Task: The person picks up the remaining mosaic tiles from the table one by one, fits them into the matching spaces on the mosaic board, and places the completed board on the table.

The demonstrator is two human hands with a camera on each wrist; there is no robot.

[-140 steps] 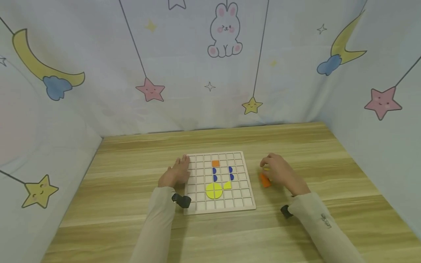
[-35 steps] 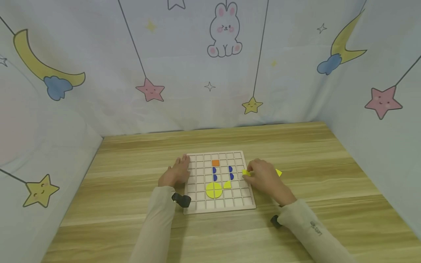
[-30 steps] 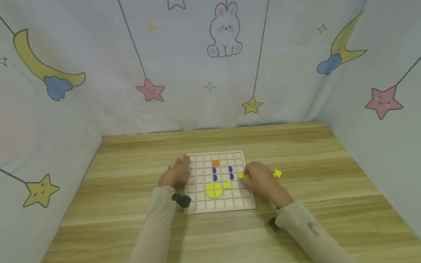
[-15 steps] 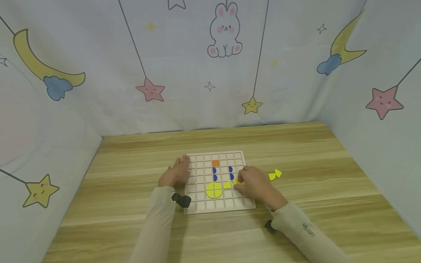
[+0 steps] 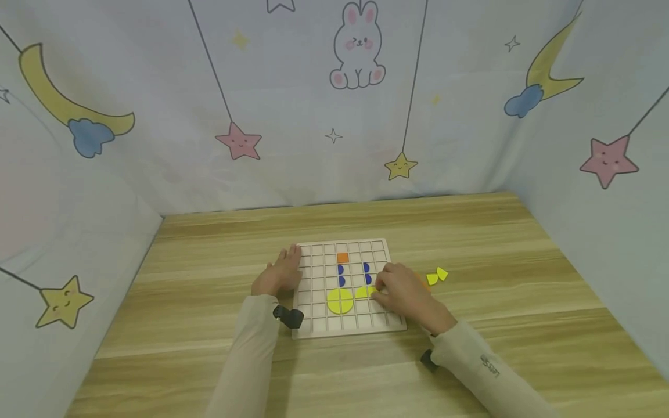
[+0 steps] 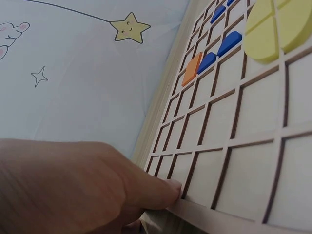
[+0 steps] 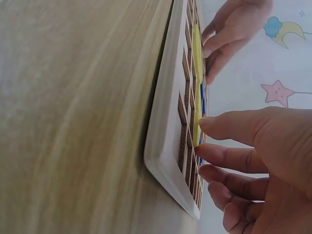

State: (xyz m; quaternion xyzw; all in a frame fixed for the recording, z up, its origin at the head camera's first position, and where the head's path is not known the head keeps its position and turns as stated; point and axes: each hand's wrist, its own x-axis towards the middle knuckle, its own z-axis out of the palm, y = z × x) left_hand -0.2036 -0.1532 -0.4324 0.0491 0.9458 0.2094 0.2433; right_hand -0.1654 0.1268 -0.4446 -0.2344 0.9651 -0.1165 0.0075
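Note:
A pale wooden grid board [image 5: 320,312] lies on the table. My left hand [image 5: 282,273] rests on its left edge, fingers extended; in the left wrist view the thumb [image 6: 163,193] lies on the rim. With thumb and index finger my right hand [image 5: 410,293] pinches a yellow quarter-circle tile [image 5: 370,291] at a cell on the board's right half, beside another yellow quarter-circle tile [image 5: 360,294]. The right wrist view shows the fingertips right at the tile's edge. Left of these, several yellow tiles form a circle [image 5: 333,295]. Blue half-round tiles [image 5: 342,281] and an orange square tile [image 5: 342,258] sit farther back.
Two loose yellow quarter-circle tiles [image 5: 431,279] lie on the table [image 5: 486,249] right of the board. An orange piece [image 5: 421,280] shows partly behind my right hand. A patterned white cloth [image 5: 292,104] encloses the table's back and sides.
My right hand came from the loose pieces on the right onto the board with a yellow quarter-circle tile, now set beside the other yellow quarter. The left hand stays put.

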